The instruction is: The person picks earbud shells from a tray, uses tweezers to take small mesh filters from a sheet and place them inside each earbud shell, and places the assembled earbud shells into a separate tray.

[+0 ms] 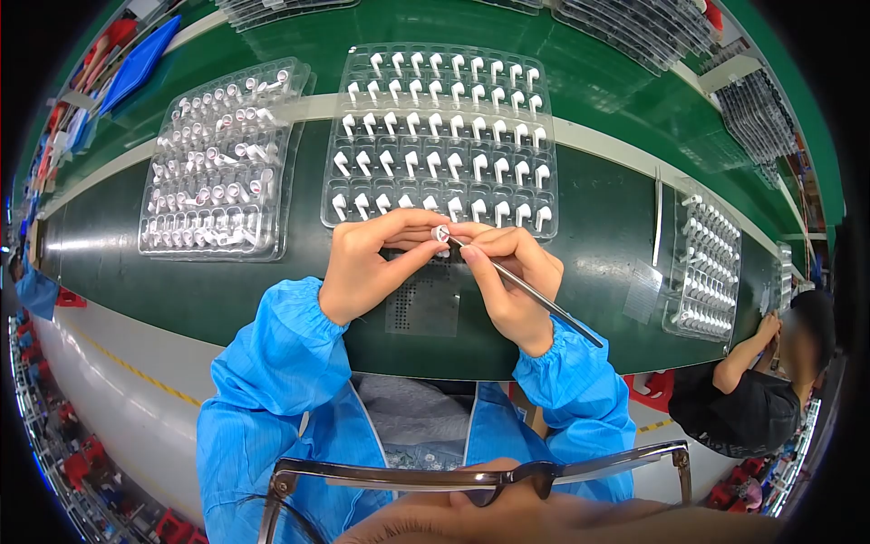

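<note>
Between thumb and fingers, my left hand (376, 263) pinches a small white earbud piece (440, 233), its round end turned up towards me. My right hand (515, 272) grips thin metal tweezers (548, 306) like a pen, and their tip meets the earbud piece. Just beyond my hands lies a clear plastic tray (331, 181) with rows of white earbud stems. Below my hands, a thin sheet with small dark dots (421, 304) rests on the green table. What the tweezer tip grips, if anything, is too small to make out.
Another clear tray (281, 218) of white earbud parts stands to the left. On the right are a third filled tray (707, 272) and a pale dotted sheet (642, 292). Stacked trays (634, 32) line the far side. A person in black (748, 394) sits at the right.
</note>
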Available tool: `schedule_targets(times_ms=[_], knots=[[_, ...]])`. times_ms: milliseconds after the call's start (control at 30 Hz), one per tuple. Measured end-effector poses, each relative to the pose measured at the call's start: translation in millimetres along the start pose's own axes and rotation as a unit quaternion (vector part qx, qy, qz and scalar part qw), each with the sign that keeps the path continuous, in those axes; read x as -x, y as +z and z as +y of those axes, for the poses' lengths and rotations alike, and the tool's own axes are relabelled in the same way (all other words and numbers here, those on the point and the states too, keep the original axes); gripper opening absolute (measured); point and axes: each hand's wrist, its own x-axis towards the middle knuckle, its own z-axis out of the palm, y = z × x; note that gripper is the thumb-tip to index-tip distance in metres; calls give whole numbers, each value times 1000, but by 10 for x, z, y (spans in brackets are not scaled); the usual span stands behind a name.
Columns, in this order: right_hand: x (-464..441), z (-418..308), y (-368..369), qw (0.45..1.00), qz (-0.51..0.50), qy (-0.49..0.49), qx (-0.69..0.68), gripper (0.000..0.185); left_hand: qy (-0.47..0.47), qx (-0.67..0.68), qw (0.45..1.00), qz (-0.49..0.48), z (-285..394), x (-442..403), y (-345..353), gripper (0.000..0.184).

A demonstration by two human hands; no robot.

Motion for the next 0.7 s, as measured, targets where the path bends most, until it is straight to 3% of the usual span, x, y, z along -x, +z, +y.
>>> schedule_targets(times_ms=[233,467,700], knots=[[1,42,-12,1000,10,-21,6,8,5,-7,1000,-4,7,-15,-11,24],[18,96,-2,995,59,-76,39,10,59,-14,983,175,-50,-169,-217,24],[90,233,115,971,-62,-157,170,12,46,-99,961,256,-91,-379,-557,22]])
